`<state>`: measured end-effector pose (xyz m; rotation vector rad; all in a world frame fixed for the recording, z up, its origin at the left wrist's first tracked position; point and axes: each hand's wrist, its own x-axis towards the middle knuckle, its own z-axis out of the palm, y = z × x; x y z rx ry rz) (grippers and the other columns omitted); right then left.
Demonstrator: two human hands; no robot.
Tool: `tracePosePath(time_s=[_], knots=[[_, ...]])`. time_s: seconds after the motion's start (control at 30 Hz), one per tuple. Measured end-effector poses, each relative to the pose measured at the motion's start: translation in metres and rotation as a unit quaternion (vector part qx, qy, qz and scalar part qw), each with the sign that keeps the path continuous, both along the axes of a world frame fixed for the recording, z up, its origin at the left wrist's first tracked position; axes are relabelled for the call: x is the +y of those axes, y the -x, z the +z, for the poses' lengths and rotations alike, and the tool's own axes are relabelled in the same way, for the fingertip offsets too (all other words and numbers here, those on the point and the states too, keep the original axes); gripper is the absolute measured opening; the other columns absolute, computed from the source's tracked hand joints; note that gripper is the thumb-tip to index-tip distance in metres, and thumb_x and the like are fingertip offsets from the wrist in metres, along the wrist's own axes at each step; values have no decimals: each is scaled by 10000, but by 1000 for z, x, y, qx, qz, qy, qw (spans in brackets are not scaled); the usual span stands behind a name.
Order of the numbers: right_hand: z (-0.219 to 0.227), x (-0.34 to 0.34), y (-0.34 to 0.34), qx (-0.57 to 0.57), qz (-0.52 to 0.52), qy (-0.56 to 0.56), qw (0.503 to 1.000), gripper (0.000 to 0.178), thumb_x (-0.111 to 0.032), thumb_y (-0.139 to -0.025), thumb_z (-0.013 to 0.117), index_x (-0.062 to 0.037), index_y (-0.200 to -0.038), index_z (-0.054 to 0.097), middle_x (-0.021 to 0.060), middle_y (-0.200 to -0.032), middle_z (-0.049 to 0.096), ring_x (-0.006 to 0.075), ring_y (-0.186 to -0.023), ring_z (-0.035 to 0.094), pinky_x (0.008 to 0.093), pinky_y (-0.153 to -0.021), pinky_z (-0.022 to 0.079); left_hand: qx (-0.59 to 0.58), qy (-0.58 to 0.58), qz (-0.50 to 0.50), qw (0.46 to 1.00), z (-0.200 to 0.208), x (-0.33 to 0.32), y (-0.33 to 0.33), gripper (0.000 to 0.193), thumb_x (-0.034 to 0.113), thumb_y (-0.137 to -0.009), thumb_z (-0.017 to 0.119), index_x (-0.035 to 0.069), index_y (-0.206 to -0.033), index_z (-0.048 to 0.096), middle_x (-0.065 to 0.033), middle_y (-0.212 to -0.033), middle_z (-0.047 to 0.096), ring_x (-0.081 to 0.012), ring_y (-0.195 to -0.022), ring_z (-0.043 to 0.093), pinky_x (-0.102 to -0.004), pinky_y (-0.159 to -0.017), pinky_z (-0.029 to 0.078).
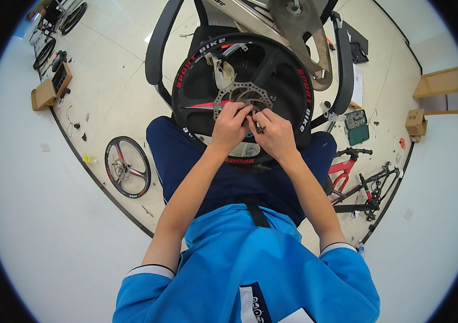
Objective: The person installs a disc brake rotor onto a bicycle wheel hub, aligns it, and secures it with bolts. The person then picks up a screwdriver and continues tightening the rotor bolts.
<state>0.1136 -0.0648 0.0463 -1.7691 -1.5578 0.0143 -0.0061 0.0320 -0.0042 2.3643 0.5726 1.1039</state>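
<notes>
A black bicycle wheel [288, 81] with broad spokes and red and white lettering on its rim lies over my lap and a chair. A silver brake disc [239, 86] sits at the wheel's centre. My left hand [231, 126] rests at the near edge of the disc, its fingers pinched. Whatever it holds is hidden. Beside it, my right hand [275, 134] is closed around a small dark tool [259, 128], most of it covered by fingers. The fingertips of both hands nearly touch. A crumpled whitish plastic piece [222, 72] lies on the wheel beyond the disc.
Black chair armrests [155, 54] flank the wheel. A pale bike frame [250, 19] stands just beyond. On the floor are another wheel [127, 167] at left, and a green case [357, 128] and red and black frames [344, 172] at right. An opened cardboard box [51, 89] lies far left.
</notes>
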Motion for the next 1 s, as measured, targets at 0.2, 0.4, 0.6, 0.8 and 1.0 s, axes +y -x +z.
tracePosePath(time_s=[0.2,0.4,0.6,0.8,1.0], knots=[[4,6,1,-4,-13,-11,1000,175,-93,-814,770,-61,-784,601,74,-723,567,278,-605,601,368,-530,493,-32,30,45,998,-6,-5,-5,247,-54,-712,730,17,-948,735,-91,-906,645,-278,-835,625,-358,-708,527],[0,6,-4,83,-20,-6,996,139,-84,-810,785,-26,-851,665,77,-821,660,265,-673,657,338,-581,525,-35,37,58,997,-6,-6,-8,248,-58,-694,743,15,-931,730,-94,-902,645,-278,-824,622,-362,-696,519],[1,7,-5,114,-2,-45,992,152,-63,-803,786,6,-878,673,103,-902,700,283,-765,688,340,-677,552,-39,33,49,997,-7,-6,-9,247,-76,-687,727,-3,-923,718,-93,-910,642,-281,-822,620,-366,-695,516],[-9,4,-2,135,-10,-27,990,149,-35,-797,786,8,-861,658,105,-900,700,276,-766,691,327,-658,545,-35,37,45,998,-7,-7,-8,267,-86,-692,708,1,-944,727,-98,-913,641,-280,-836,624,-360,-701,520],[-11,6,-1,115,-17,-60,991,151,-19,-793,787,4,-899,682,114,-931,715,287,-802,705,326,-717,564,-29,41,29,998,-9,-3,-6,242,-76,-707,703,-6,-937,721,-107,-931,644,-285,-851,628,-359,-722,527]])
